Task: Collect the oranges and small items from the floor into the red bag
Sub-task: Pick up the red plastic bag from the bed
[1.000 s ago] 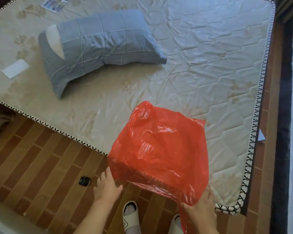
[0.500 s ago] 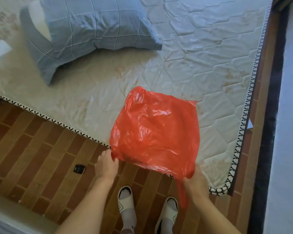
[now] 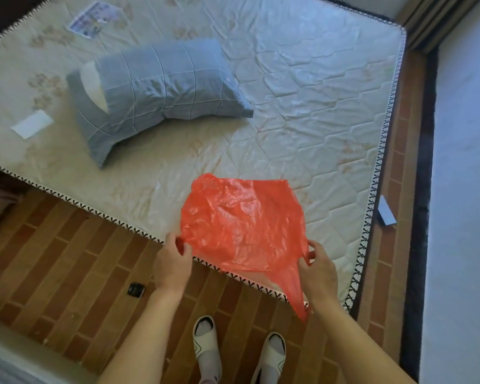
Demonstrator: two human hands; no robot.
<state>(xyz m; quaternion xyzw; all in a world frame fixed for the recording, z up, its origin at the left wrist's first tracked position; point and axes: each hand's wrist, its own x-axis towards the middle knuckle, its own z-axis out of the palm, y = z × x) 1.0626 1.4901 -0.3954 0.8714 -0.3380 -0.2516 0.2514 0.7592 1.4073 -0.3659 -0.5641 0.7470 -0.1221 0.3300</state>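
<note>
A thin red plastic bag hangs spread out over the near corner of the mattress. My left hand pinches its left edge and my right hand pinches its right edge, where a handle strip dangles down. A small black item lies on the brick-pattern floor, just left of my left wrist. No oranges are in view.
The quilted mattress fills the upper frame, with a grey checked pillow, a white card and a printed leaflet on it. A pale blue slip lies beside the mattress's right edge. My slippered feet stand below.
The bag has flattened and hangs lower, away from the camera. My right hand has shifted up along the bag's right edge; both hands keep their hold. The view has tilted back up.
</note>
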